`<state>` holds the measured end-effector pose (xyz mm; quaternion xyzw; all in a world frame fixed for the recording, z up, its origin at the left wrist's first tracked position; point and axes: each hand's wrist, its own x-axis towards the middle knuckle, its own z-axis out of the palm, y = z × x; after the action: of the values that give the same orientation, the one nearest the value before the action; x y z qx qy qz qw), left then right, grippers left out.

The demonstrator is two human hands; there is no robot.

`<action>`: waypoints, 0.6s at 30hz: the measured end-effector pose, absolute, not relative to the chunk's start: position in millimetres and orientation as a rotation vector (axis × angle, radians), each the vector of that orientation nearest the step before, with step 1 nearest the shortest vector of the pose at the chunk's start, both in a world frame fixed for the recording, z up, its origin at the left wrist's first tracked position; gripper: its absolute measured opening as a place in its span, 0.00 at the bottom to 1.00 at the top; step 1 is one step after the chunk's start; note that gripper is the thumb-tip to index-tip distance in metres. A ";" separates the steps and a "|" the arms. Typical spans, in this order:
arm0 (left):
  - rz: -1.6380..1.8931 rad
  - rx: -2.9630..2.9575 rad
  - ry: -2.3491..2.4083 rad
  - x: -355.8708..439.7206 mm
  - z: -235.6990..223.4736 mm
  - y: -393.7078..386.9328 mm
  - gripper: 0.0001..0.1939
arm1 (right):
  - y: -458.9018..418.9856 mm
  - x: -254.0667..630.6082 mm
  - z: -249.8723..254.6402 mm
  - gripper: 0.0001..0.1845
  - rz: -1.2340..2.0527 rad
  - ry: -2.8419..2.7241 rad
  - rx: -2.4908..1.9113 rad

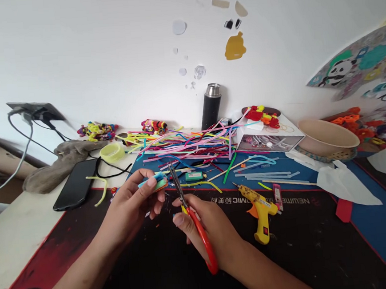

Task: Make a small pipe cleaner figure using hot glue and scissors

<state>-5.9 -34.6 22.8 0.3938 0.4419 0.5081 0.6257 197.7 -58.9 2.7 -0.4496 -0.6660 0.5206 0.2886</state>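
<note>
Pinched between the thumb and fingers of my left hand [135, 196] is a small bundle of fuzzy pipe cleaner pieces [154, 182], blue and green with a bit of orange at the end. My right hand [209, 223] grips red-handled scissors [202, 235], their narrow metal blades pointing up and away from me, slightly parted. The blade tips are just right of the bundle, apart from it. A scrap of yellow and blue shows near my right thumb; I cannot make out what it is. Both hands hover over the dark mat [149, 268].
A yellow glue gun [261, 210] lies right of my right hand. Behind are a heap of colourful pipe cleaners [193, 144], a black thermos [211, 107], a white box [269, 138] and a beige bowl [328, 136]. On the left lie a phone [76, 185] and yellow tape [111, 153].
</note>
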 end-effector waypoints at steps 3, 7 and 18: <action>1.157 0.896 1.022 -2.8 27.1 -35.1 0.26 | -58.3 198.5 3.5 0.34 1.388 -1.794 -1.214; 1.177 0.865 1.003 2.1 26.2 -33.2 0.27 | -58.2 197.0 1.2 0.33 1.382 -1.816 -1.201; 1.135 0.876 1.000 -1.4 20.4 -34.3 0.26 | -58.7 198.6 2.5 0.29 1.378 -1.810 -1.200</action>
<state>-1.4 -34.3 20.4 0.3842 0.4388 0.4978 0.6418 198.6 -58.7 2.5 -0.4478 -0.6755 0.5143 0.2807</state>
